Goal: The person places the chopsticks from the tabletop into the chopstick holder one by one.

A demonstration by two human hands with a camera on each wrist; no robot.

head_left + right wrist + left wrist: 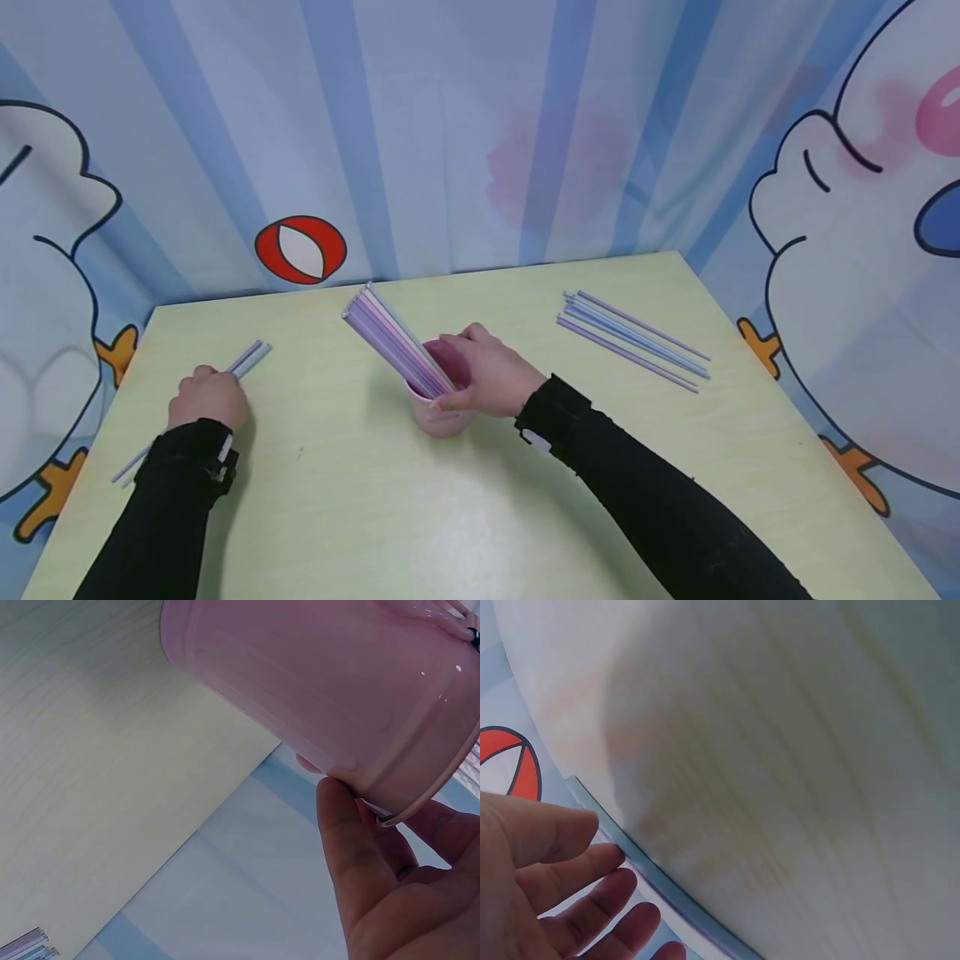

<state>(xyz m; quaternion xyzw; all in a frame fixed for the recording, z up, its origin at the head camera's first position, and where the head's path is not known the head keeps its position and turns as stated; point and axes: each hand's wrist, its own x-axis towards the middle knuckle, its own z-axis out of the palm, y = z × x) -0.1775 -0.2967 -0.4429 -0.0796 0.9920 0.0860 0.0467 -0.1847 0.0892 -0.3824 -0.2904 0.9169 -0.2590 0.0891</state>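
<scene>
My right hand (491, 371) grips a pink cup (437, 423) by its rim, the thumb on the outer wall. In the right wrist view the cup (300, 682) is tilted, with the fingertips at its rim. A bundle of lilac, pink and pale straws (397, 342) leans out of it to the left. Over at the left side, my left hand (208, 400) is above a few lilac and pale blue straws (251, 358). The left wrist view has its fingers loosely bent, the fingertips right beside the straws (667, 892) and the thumb apart from the index finger.
Several blue and lilac straws (633, 342) lie in a loose group at the right of the pale wooden table (337, 517). A blue striped curtain (450, 133) with cartoon figures stands around the back and sides.
</scene>
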